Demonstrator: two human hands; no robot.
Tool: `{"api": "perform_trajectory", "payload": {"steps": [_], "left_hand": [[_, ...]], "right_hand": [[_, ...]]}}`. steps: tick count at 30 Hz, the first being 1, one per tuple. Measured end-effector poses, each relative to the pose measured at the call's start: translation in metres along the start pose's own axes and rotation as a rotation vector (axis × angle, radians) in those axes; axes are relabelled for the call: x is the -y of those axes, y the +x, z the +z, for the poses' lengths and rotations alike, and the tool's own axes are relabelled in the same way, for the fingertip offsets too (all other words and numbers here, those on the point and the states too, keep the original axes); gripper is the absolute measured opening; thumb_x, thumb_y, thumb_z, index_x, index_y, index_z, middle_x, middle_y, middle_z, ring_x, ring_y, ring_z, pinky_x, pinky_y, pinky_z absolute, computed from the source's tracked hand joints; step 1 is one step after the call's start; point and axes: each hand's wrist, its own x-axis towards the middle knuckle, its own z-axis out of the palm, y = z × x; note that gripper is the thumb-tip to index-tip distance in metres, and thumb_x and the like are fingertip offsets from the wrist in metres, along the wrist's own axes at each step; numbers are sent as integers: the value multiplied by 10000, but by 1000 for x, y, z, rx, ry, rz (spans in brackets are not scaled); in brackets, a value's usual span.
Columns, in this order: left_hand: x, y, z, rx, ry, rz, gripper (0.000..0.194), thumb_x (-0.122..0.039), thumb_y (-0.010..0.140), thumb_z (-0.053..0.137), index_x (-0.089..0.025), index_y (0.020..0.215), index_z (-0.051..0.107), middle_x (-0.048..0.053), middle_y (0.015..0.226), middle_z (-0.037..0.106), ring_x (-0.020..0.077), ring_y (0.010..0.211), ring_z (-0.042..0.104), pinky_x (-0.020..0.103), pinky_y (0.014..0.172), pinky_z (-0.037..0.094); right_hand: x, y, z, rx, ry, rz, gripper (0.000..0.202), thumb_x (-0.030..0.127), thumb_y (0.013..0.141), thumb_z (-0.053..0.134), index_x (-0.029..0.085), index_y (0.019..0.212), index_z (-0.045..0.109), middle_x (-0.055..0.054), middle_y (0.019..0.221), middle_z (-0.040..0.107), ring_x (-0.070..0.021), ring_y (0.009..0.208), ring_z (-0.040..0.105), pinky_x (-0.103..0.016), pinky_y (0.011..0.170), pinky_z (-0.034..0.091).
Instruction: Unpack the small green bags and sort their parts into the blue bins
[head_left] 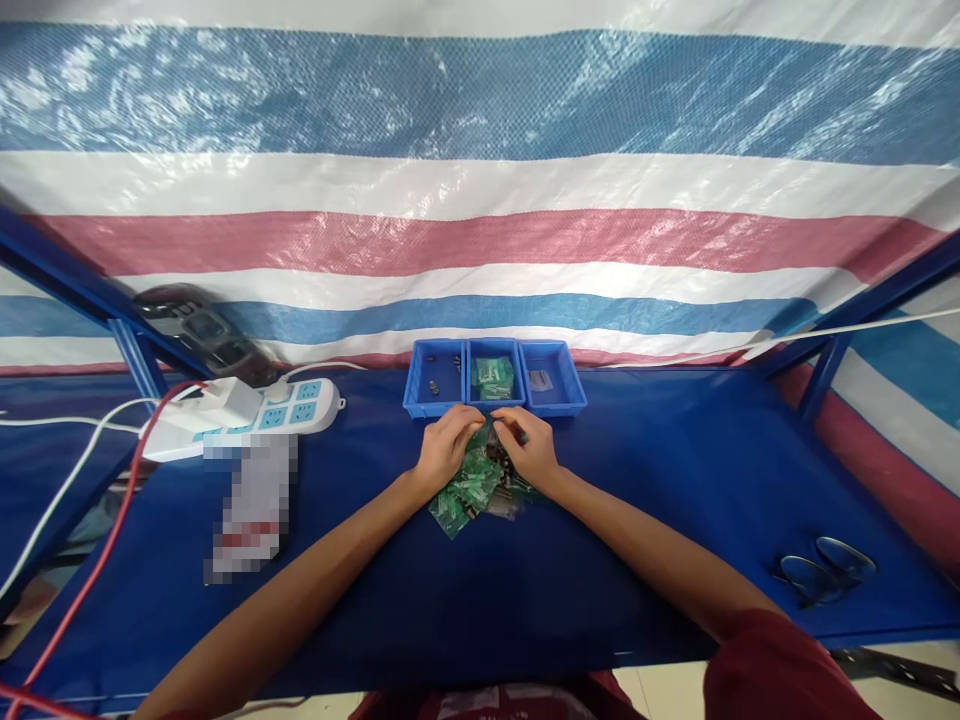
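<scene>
Two hands stood nearly fingertip to fingertip over a jumble on the blue surface (675,470): the left hand (450,445) above loose green packets (466,492), the right hand (529,445) beside small dark parts (505,468). Their fingers were curled in, slightly apart from each other; I couldn't tell from where I stood whether either pinched anything. All this lay just on the near side of the left bin (417,408), holding a few dark pieces (433,387), the middle bin (493,347), with green packaging (491,378) in it, and the right bin (559,409), where a clear packet (540,380) lay. To my eye, good handling called for a light pinch on one item at a time, since slick film seemed apt to cling and drag neighbours along. Spreading the jumble thinner looked sensible too, with gentle fingers, lest the small parts scatter.
</scene>
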Motion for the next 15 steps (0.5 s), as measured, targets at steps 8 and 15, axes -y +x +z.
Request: {"api": "perform_trajectory", "payload": {"steps": [8,15], "left_hand": [[7,-7,5,-7,5,-81,231,-371,920,439,-183,992,551,19,817,677,110,681,650,198,594,490],[10,-8,6,5,14,-50,168,-324,905,486,-187,978,551,10,804,693,119,700,674,207,621,508]], "right_hand": [[-1,0,0,40,30,5,189,334,882,512,188,916,626,-9,619,528,-124,516,474,-257,519,418],[-2,2,-1,58,83,-24,152,288,876,533,187,931,632,-1,612,511,-121,512,470,-259,513,410]]}}
